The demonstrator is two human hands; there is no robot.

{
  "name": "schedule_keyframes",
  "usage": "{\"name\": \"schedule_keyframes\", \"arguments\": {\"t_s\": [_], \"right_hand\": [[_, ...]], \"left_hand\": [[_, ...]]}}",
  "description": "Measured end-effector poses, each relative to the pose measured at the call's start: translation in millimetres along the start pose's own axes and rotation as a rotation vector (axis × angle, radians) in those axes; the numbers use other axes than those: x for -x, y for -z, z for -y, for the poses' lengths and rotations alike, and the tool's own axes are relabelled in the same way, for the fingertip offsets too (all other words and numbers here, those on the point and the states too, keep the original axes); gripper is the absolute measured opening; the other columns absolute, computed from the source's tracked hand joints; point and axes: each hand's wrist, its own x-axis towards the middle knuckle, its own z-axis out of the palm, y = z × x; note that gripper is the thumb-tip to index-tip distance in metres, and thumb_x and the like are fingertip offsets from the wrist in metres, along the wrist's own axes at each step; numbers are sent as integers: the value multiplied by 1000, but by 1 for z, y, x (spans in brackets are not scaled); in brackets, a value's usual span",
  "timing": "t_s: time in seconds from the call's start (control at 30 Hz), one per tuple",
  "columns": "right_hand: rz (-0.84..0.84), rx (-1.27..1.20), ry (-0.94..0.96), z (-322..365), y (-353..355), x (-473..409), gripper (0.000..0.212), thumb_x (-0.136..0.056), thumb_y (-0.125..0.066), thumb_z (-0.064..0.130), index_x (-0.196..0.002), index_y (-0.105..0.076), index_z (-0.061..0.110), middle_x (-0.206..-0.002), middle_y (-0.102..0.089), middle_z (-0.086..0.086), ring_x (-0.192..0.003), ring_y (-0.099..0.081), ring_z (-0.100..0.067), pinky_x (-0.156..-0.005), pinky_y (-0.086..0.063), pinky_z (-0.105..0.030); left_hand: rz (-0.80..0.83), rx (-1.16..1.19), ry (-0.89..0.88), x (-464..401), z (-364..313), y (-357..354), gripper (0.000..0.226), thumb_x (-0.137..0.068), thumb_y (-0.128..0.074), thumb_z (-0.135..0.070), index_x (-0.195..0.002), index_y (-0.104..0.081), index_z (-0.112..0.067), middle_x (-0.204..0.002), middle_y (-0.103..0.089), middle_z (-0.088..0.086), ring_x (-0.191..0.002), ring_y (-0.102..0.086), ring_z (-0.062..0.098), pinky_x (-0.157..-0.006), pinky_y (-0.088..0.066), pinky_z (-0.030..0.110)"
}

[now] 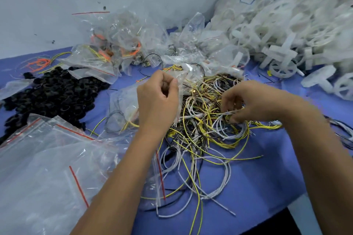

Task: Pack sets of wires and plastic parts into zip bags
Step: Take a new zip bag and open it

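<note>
We see left hand (157,99) raised over wire tangle (202,135), fingers and thumb pinching clear zip bag (182,80) by its edge. Right hand (248,103) down in tangle at table centre, fingertips curled round loop of white wires (229,126). Black plastic parts (55,93) heaped left, white plastic parts (286,40) piled right, empty bags (47,158) near left on blue table (257,187).

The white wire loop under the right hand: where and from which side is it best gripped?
Probably at the top of the coiled white wire loop, where the right hand already pinches from above. There the strands bunch together and rise off the tangled wire pile; lower down, yellow wires cross them.
</note>
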Motion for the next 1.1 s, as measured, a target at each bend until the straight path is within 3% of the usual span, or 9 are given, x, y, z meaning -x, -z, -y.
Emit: {"name": "schedule_keyframes", "arguments": {"t_s": [0.13, 0.27, 0.47, 0.53, 0.73, 0.87, 0.97, 1.03, 1.1], "right_hand": [[-43, 15, 18, -4, -8, -7, 25, -73, -89, 18, -69, -69, 31, -63, -66, 11, -57, -58, -2, -57, -43, -23], [-203, -51, 81, -11, -4, -5, 22, -81, -85, 13, -74, -69, 26, -69, -68, 7, -64, -58, -3, -63, -43, -23], [-633, -705, 122, -4, 1, -13, 8, -86, -80, 7, -87, -74, 13, -75, -78, -1, -68, -72, -14, -63, -54, -25], [-728, -844, 82, 0, 2, -21, 7, -89, -78, 10, -90, -76, 17, -74, -78, 0, -56, -65, -5, -55, -48, -18], [-964, -582, 40, 10, 2, -37, 8, -93, -73, 23, -93, -80, 24, -68, -73, 8, -58, -61, 0, -60, -48, -24], [-1080, -1202, 163, 28, 25, -39, 4, -93, -74, 14, -94, -78, 12, -70, -74, 2, -60, -63, -7, -59, -47, -19], [-1128, -873, 155, 33, 35, -40, 11, -93, -72, 18, -95, -78, 8, -69, -73, 2, -59, -64, -9, -55, -47, -24], [-905, -487, 154, 40, 33, -40, 10, -94, -71, 19, -93, -78, 12, -72, -74, 4, -57, -64, -6, -55, -53, -29], [-630, -366, 163, 50, 21, -43, 9, -95, -72, 16, -92, -78, 10, -71, -74, 2, -55, -63, -9, -58, -57, -31]], "left_hand": [[29, -51, -45, 10, -2, -14, 17, -92, -65, -22, -75, -61, -17, -56, -55, -4, -52, -49, 13, -54, -45, 36], [39, -59, -18, 15, 1, -16, 23, -94, -67, -22, -73, -58, -23, -54, -53, -8, -51, -47, 10, -55, -41, 31], [-2, 0, 97, 16, 9, -12, 19, -91, -64, -23, -73, -59, -27, -65, -62, -12, -55, -53, 5, -58, -44, 27], [19, -14, 132, 19, 17, -11, 17, -92, -64, -23, -75, -61, -23, -64, -62, -9, -54, -53, 5, -58, -45, 29], [78, -119, 219, 20, 46, 7, 25, -92, -69, -20, -70, -59, -25, -56, -58, -9, -52, -52, 5, -59, -41, 28], [36, -267, 253, 17, 56, 22, 20, -90, -68, -19, -72, -62, -21, -61, -61, -9, -58, -57, 6, -60, -40, 26], [-2, -259, 308, 15, 56, 25, 16, -90, -68, -19, -74, -65, -20, -62, -62, -9, -59, -57, 5, -57, -39, 19], [1, -248, 301, 16, 54, 24, 18, -91, -67, -20, -74, -64, -22, -62, -61, -9, -58, -57, 4, -57, -39, 19], [0, -234, 285, 18, 52, 24, 19, -91, -67, -20, -73, -62, -23, -62, -62, -9, -58, -56, 3, -58, -40, 23]]}}
